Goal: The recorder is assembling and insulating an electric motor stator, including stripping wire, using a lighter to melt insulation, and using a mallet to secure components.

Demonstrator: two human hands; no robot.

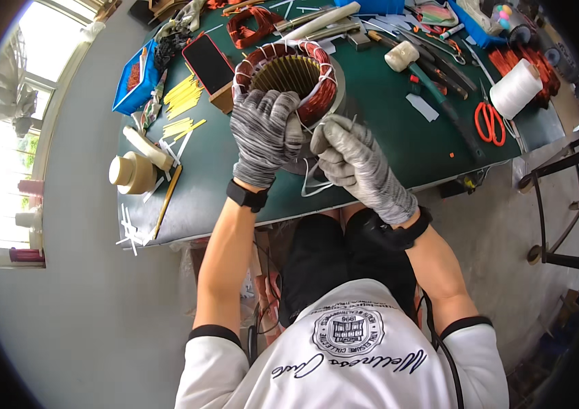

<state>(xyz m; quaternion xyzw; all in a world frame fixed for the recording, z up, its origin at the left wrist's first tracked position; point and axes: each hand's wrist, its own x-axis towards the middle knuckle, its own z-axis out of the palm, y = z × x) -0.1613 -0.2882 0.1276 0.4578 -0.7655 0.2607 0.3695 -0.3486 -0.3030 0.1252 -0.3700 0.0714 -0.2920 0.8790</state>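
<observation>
In front of the person, a broad dark green tabletop (pixel 201 187), crowded along its far side. Left of its middle, a ring-shaped stator (pixel 296 73) with red-brown windings laced in white, set beyond both hands. Just past the left gloved hand (pixel 266 134), with its fingers over the near left rim; ahead and to the left of the right gloved hand (pixel 363 162), with those fingertips just beside the near right rim. Open end upward, toward the wearer's head; long axis roughly upright, any lean hard to judge in the bent fisheye view. Left fingers bent and drawn together against the windings, any grip beneath them impossible to tell. Right thumb and forefinger pinched together, the other fingers folded in (a black band (pixel 247 195) around each wrist). Left of the stator, a dark-screened phone (pixel 208 61) with a red edge, next to a small wooden block (pixel 223 100). Far to the right, a white thread spool (pixel 516 89), tilted, with red-handled scissors (pixel 490 124) just beside it. Below the phone, thin yellow strips (pixel 181 97) in loose heaps. Thinnest of all, a white cord (pixel 316 190), caught in the right fingertips close to the windings, with a slack loop below.
</observation>
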